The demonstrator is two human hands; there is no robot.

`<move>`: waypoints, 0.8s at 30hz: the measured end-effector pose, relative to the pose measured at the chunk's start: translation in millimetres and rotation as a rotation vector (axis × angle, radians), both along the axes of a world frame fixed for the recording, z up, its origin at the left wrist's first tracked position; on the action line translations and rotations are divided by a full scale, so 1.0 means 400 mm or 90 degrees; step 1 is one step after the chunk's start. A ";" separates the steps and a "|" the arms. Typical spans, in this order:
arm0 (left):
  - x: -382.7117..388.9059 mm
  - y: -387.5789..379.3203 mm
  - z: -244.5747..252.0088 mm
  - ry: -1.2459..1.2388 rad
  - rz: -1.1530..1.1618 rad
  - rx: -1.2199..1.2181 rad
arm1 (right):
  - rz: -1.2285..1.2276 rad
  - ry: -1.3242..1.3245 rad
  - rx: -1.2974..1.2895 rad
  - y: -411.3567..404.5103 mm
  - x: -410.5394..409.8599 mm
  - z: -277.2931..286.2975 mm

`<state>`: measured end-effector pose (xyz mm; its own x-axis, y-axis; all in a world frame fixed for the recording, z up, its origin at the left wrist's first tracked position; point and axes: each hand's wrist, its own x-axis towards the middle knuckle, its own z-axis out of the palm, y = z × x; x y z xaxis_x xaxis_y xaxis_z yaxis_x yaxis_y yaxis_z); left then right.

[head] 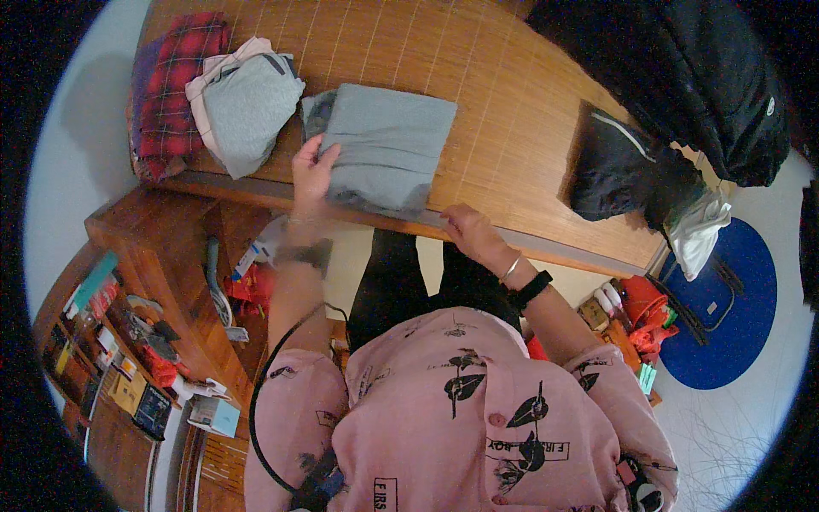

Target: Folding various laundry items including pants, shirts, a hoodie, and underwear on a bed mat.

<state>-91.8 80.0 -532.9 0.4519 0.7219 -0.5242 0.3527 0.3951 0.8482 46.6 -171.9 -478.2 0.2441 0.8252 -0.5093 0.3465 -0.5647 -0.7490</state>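
A folded grey cloth garment (390, 137) lies on the slatted bamboo mat (499, 121) before me. My left hand (315, 168) is at its left edge, thumb and fingers on the cloth; whether they pinch it is unclear. Close to the garment's lower right corner, my right hand (470, 230) rests at the mat's front edge, fingers curled, with no cloth visible in it. Left of the garment sits a pile with a light grey folded garment (249, 109) over a pale pink one (197, 96). Beyond that lies red-and-black plaid cloth (176, 96).
Dark clothing (608, 169) with a pale stripe lies at the right, beside a white cloth or bag (697, 233) hanging over the edge. A large black garment (691, 77) fills the upper right. Wooden shelves (160, 275) stand lower left; a blue round folding stool or table (736, 320) is lower right.
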 end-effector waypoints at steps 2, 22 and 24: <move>-0.049 0.023 -0.072 0.032 0.009 0.042 | -0.014 0.002 0.012 -0.006 -0.001 -0.031; 0.012 0.023 -0.011 0.270 -0.147 0.302 | -0.332 0.259 0.101 0.166 0.093 -0.247; -0.035 0.047 -0.071 0.180 -0.187 0.147 | -0.306 0.342 -0.080 0.196 0.094 -0.192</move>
<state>-105.8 99.0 -561.2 0.5175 0.6967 -0.4968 0.6511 0.0561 0.7569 84.3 -93.6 -555.1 0.2539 0.6171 -0.7448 -0.3586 -0.6551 -0.6651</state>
